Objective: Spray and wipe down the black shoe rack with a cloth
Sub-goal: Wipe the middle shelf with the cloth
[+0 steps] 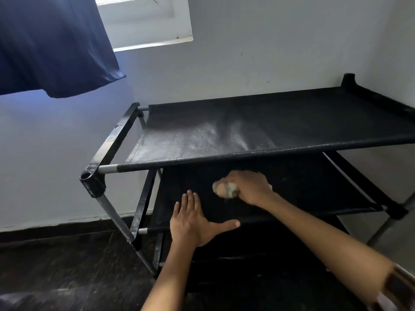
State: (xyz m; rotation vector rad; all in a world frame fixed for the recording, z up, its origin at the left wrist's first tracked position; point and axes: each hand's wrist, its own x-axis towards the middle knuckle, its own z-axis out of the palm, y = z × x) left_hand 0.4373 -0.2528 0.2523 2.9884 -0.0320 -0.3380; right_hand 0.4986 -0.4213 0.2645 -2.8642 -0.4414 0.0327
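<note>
- On the second shelf [314, 187] of the black shoe rack [116, 140], under the front edge of the top shelf [292, 117], the right hand [249, 187] presses a bunched cloth [225, 189] against the dark fabric
- Its fingers are curled round the cloth, gripping it; the cloth is pale with faint coloured stripes and sits near the middle of that shelf
- Nearer the front edge of the same shelf, the left hand [194, 221] lies flat, fingers straight and spread, thumb stretched out along the front rail; it holds nothing and looks to be steadying the shelf
- Up on the top shelf a greyish, speckled patch shows left of centre; I cannot tell whether it is spray, dust or glare
- No spray bottle is in view
- Behind the rack stands a white wall [247, 52] with a window [143, 21], and a dark blue garment [54, 43] hangs at the upper left; the floor [56, 265] is dark
- Judged from this, the wiping of the second shelf is in hand, with the lower shelf probably still to do
- The next move calls for steady strokes towards the shelf's edges and corners, with the fabric held taut by the flat hand, since it is likely to sag under pressure
</note>
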